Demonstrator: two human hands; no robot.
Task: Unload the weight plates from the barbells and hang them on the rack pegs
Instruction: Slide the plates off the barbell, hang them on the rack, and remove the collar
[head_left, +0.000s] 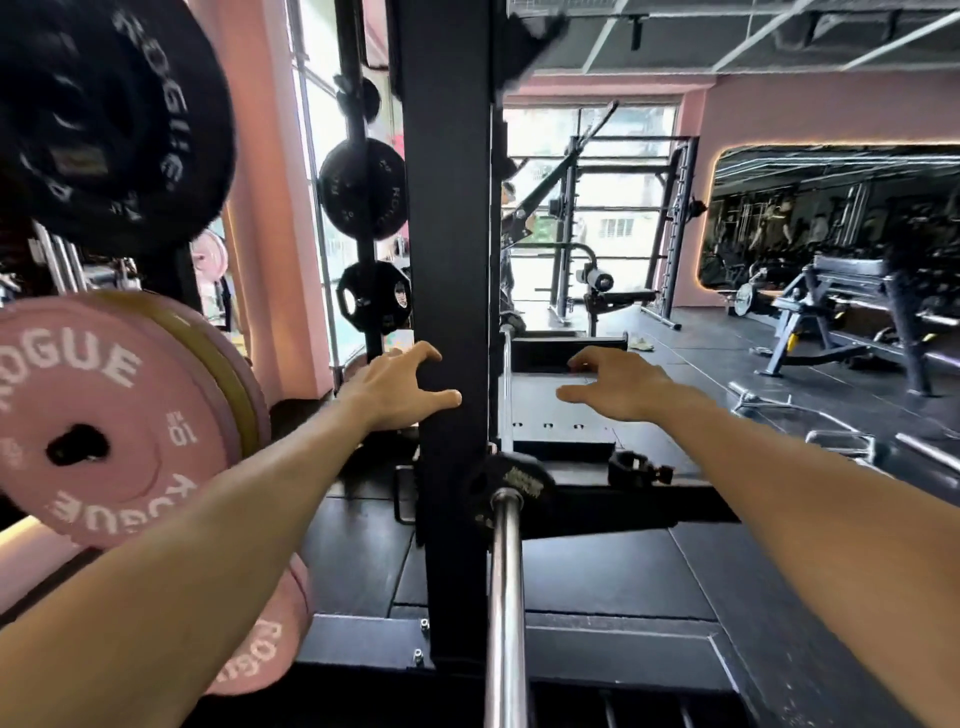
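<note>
Chrome barbell (505, 597) running forward below, small black plate (511, 486) on its sleeve beside the black rack post (448, 260). Left hand (397, 387) and right hand (613, 387) both spread, holding nothing. Pink plates (104, 415) hanging at left.

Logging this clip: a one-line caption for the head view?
Both hands reach open toward the small plate on the barbell.

Read "ROGUE" and "10" in white on the pink plate (104, 415); "ROGUE" too, blurred, on the black plate (104, 119) above.
</note>
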